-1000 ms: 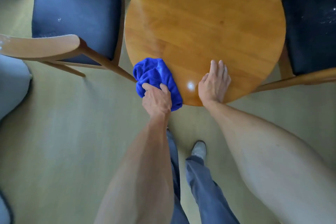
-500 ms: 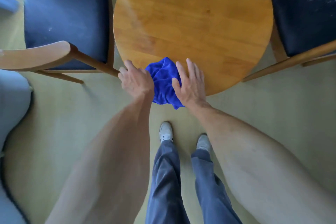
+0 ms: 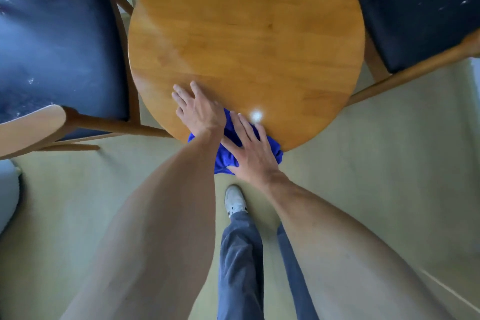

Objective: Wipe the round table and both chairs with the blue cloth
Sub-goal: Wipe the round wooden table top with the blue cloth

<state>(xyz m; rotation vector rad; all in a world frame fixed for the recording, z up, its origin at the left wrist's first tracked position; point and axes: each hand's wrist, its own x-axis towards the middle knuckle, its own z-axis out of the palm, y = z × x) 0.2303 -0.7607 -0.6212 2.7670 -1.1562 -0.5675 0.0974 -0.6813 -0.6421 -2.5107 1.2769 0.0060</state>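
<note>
The round wooden table (image 3: 246, 34) fills the top middle. The blue cloth (image 3: 226, 157) lies bunched on its near edge and hangs over the rim. My right hand (image 3: 250, 149) rests on top of the cloth, fingers stretched over it and thumb at its lower edge. My left hand (image 3: 198, 109) lies flat on the tabletop just left of the cloth, fingers spread, its heel touching the cloth. A chair with a dark seat (image 3: 57, 47) stands at the left, and a second dark-seated chair (image 3: 415, 8) stands at the right.
The left chair's wooden backrest (image 3: 31, 130) juts toward me at the left. A wooden rail of the right chair (image 3: 415, 67) runs diagonally beside the table. My legs and a white shoe (image 3: 235, 200) stand on pale floor below the table edge. A grey padded object (image 3: 7, 189) sits far left.
The cloth passed from under my left hand to under my right. My left hand slid off it onto bare tabletop, and my right hand moved left onto the cloth at the near edge.
</note>
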